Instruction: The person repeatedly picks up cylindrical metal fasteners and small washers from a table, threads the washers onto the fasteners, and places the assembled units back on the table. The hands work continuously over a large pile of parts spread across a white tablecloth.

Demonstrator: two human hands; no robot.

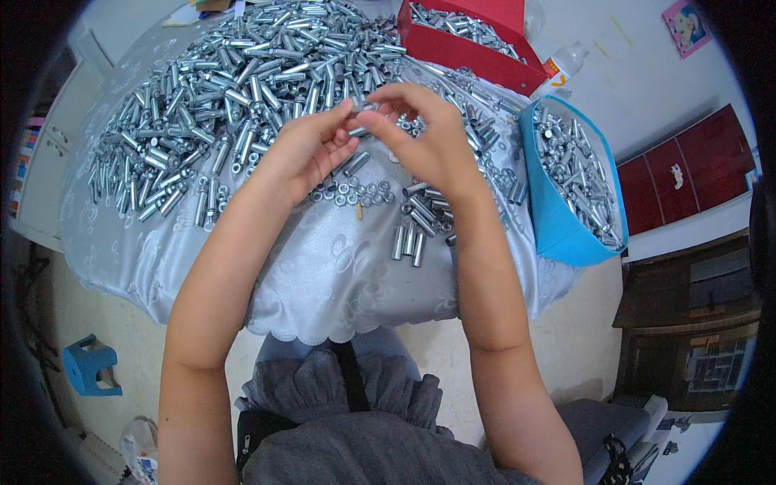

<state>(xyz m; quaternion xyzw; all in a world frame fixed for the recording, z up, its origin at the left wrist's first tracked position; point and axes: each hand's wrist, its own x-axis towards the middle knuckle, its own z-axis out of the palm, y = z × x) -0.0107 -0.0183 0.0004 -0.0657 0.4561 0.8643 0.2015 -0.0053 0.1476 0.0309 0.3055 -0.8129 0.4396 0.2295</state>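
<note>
Both my hands meet over the front of a big pile of shiny expansion bolts (242, 81). A small metal expansion bolt (365, 107) is pinched between them, partly hidden by the fingers. My left hand (311, 149) has thumb and forefinger on its left end, the other fingers curled with the palm up. From the right, my right hand (432, 137) grips the other end with thumb and fingertips. Just below the hands lie loose hex nuts (347, 194). Several short metal sleeves (410, 242) lie on the cloth beside my right forearm.
A silvery patterned tablecloth (323, 267) covers the table. At right stands a blue fabric bin (558, 222) full of bolts. Behind are a red box (477, 69) of metal parts and a plastic bottle (566, 61). A blue stool (85, 368) stands on the floor at left.
</note>
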